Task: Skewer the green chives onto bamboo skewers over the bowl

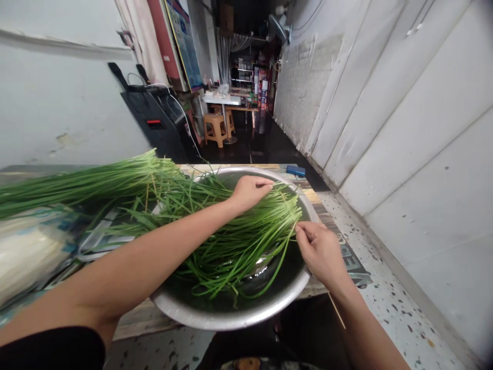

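Note:
A heap of green garlic chives [239, 241] lies in a wide metal basin [231, 322], pale cut ends toward the right rim. My left hand [250, 194] reaches over the heap, fingers closed at the far side of the cut ends; what its fingertips pinch is partly hidden. At the near side of those ends, my right hand [321, 253] has thumb and forefinger pinched on a chive stalk. Part of the basin's bottom shines beneath the leaves. To the left, a second large bunch of chives [96, 180] lies on the table, its leaves running off the left edge.
The basin stands on a wood-patterned table [185, 168]. A blue box-like object [296, 170] lies beyond it. White contents in a plastic bag [33, 249] and a clear tray [98, 234] are at left. A white wall [416, 113] runs along the right; stools [215, 128] stand farther back.

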A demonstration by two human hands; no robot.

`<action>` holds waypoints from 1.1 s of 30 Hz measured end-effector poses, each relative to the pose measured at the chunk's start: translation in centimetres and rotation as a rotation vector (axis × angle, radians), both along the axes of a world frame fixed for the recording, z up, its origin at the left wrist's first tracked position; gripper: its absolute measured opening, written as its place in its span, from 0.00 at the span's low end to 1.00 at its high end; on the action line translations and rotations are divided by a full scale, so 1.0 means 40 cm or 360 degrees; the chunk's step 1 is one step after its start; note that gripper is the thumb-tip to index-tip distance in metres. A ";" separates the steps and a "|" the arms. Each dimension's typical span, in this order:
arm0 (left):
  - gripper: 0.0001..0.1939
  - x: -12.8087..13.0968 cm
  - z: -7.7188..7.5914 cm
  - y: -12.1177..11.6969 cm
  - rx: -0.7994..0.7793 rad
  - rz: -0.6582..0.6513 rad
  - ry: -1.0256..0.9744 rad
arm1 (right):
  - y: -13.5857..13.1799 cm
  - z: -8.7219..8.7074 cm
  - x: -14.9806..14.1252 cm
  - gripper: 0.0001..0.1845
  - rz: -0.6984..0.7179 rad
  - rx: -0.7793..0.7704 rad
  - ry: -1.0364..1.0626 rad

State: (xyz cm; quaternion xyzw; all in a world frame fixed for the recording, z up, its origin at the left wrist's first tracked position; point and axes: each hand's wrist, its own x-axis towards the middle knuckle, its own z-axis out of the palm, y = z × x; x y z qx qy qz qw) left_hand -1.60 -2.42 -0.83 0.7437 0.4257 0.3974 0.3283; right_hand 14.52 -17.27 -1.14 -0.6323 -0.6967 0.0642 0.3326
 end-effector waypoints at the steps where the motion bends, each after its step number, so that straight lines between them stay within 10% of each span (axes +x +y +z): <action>1: 0.13 0.002 0.001 -0.002 -0.0084 -0.0029 -0.0042 | 0.000 0.000 0.000 0.16 0.0002 0.0002 0.0002; 10: 0.08 0.018 0.006 -0.022 -0.0702 -0.0236 -0.0364 | -0.002 0.002 -0.001 0.17 0.0004 0.0006 0.0038; 33: 0.07 0.021 0.001 -0.028 -0.0704 -0.0225 -0.0394 | 0.003 -0.005 0.001 0.16 -0.0003 0.0027 0.0009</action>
